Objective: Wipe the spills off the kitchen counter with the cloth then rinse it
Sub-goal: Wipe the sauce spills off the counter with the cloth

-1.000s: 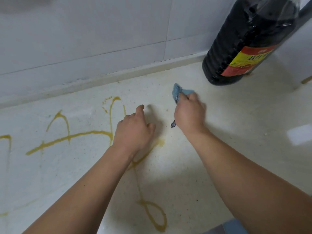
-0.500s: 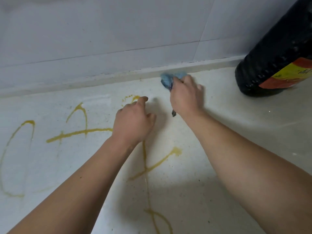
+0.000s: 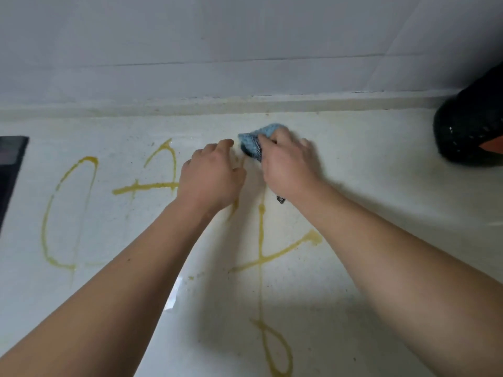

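Where the pale counter (image 3: 381, 202) meets the grey tiled wall (image 3: 245, 44) along a low raised lip, yellow-brown spills (image 3: 261, 240) run across the surface in loops and crossing lines, from a tall oval at the left to a small loop at the near edge. At the far right a dark bottle (image 3: 471, 131) stands on the counter, only its lower part showing, with a patch of red label. A dark flat object (image 3: 11, 164) cuts in at the left edge. Both bare forearms reach in from below. Next, the right hand (image 3: 288, 164) grips the blue cloth (image 3: 258, 140) bunched under its curled fingers, pressing it to the counter near the back lip. Just beside it, the left hand (image 3: 212, 178) rests on the counter, fingers loosely curled and holding nothing, covering part of the spill.
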A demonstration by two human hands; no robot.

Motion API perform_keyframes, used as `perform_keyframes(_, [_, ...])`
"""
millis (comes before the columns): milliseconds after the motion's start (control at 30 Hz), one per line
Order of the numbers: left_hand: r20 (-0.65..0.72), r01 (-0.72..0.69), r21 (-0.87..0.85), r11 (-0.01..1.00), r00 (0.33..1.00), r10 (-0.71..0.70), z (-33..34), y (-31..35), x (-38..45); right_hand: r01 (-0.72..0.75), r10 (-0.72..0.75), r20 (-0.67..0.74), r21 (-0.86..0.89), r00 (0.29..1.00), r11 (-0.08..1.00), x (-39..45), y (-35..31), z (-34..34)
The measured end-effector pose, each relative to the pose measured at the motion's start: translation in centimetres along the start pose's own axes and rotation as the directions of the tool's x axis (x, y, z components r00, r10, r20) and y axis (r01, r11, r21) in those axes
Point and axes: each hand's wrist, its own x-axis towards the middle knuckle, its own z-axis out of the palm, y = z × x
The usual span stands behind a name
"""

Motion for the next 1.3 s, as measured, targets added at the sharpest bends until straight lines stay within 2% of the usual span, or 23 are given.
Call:
perform_keyframes(67, [0.032,0.014,0.002,1.0,0.999,-0.015,-0.2,-1.0,0.0,0.046,-0.048,-0.021,-0.078,0.999,0.996,0.6,0.4,0.1])
perform_keyframes(133, [0.043,0.006,-0.014,1.0,0.999,-0.005,-0.3,-2.1,-0.1,-0.225,0.214,-0.121,-0.084,0.969,0.971,1.6,3.1,-0.5])
perform_keyframes(200, [0.039,0.0,-0.026,1.0,0.999,0.001,-0.3,-3.0,-0.3,-0.457,0.452,-0.166,0.009,0.876,0.889,1.6,3.5,-1.0])
perform_keyframes(233, [0.043,0.0,-0.026,1.0,0.999,0.001,-0.4,-3.4,-0.4,-0.448,0.446,-0.153,0.024,0.882,0.894,1.5,1.9,-0.7])
perform_keyframes(300, [0.052,-0.002,-0.023,1.0,0.999,0.003,-0.4,-4.1,-0.8,-0.206,0.204,-0.076,-0.011,0.976,0.979,0.8,-2.3,0.4])
perform_keyframes(367, [0.054,-0.011,-0.03,0.999,0.998,0.013,-0.3,-4.8,-1.1,0.017,-0.018,-0.015,-0.036,1.0,0.999,0.6,-3.7,0.8])
perform_keyframes(400, [0.054,-0.019,-0.035,0.999,0.998,0.021,-0.3,-5.1,-1.1,0.016,-0.017,-0.025,-0.056,1.0,0.998,1.1,-2.8,0.5])
perform_keyframes(433, [0.051,-0.027,-0.042,0.999,0.998,0.029,-0.2,-5.6,-1.2,-0.083,0.078,-0.063,-0.073,0.995,0.994,1.8,-1.5,0.0])
perform_keyframes(500, [0.03,-0.045,-0.045,0.998,0.998,0.046,-0.1,-6.2,-1.3,-0.394,0.389,-0.156,0.0,0.908,0.919,2.4,0.7,-1.3])
perform_keyframes(533, [0.019,-0.049,-0.046,0.998,0.999,0.05,0.0,-6.4,-1.4,-0.457,0.454,-0.162,0.023,0.876,0.889,2.3,0.4,-1.4])
perform_keyframes(667, [0.003,-0.075,-0.07,0.995,0.997,0.075,0.4,-6.1,-1.5,-0.03,0.031,-0.045,0.006,0.999,1.0,1.1,-4.2,0.6])
perform_keyframes(700, [0.008,-0.083,-0.067,0.994,0.996,0.084,0.5,-6.0,-1.6,-0.012,0.011,-0.052,-0.015,0.999,1.0,1.4,-3.6,0.2])
perform_keyframes(733, [0.014,-0.089,-0.063,0.994,0.996,0.09,0.5,-5.9,-1.7,-0.1,0.096,-0.088,-0.037,0.991,0.994,2.1,-2.2,-0.4])
perform_keyframes(800, [0.029,-0.093,-0.065,0.994,0.995,0.095,0.7,-5.8,-1.9,-0.419,0.417,-0.174,0.024,0.892,0.908,2.5,0.3,-1.6])
perform_keyframes(833, [0.035,-0.093,-0.065,0.994,0.995,0.095,0.7,-5.7,-2.0,-0.461,0.459,-0.18,0.033,0.87,0.887,2.1,0.1,-1.6])
perform_keyframes(933, [0.034,-0.105,-0.064,0.992,0.994,0.107,1.0,-5.3,-2.2,-0.085,0.083,-0.057,-0.031,0.995,0.996,-0.2,-4.0,0.7])
perform_keyframes(1000, [0.035,-0.122,-0.069,0.99,0.992,0.124,1.1,-5.0,-2.3,-0.022,0.019,-0.052,-0.057,0.998,0.998,-0.5,-2.6,0.4])
perform_keyframes(1033, [0.037,-0.13,-0.067,0.989,0.99,0.133,1.1,-4.9,-2.4,-0.166,0.158,-0.118,-0.065,0.98,0.984,-0.1,-0.7,-0.2])
perform_keyframes(1100, [0.035,-0.145,-0.058,0.988,0.988,0.147,1.1,-4.7,-2.6,-0.566,0.568,-0.253,0.09,0.783,0.82,0.0,3.4,-2.1])
perform_keyframes(1133, [0.03,-0.145,-0.055,0.988,0.989,0.146,1.1,-4.6,-2.5,-0.634,0.648,-0.262,0.147,0.715,0.759,-0.6,3.9,-2.2])
perform_keyframes(1167, [0.024,-0.145,-0.049,0.988,0.989,0.146,1.2,-4.3,-2.6,-0.588,0.608,-0.272,0.16,0.746,0.793,-1.2,3.0,-2.4])
perform_keyframes(1233, [0.018,-0.147,-0.047,0.988,0.989,0.148,1.4,-3.3,-2.7,-0.271,0.279,-0.172,0.07,0.945,0.96,-2.7,-0.3,-0.8])
perform_keyframes(1300, [0.015,-0.155,-0.046,0.987,0.988,0.155,1.6,-2.6,-2.9,-0.04,0.04,-0.079,-0.005,0.996,0.999,-4.0,-1.0,-0.2])
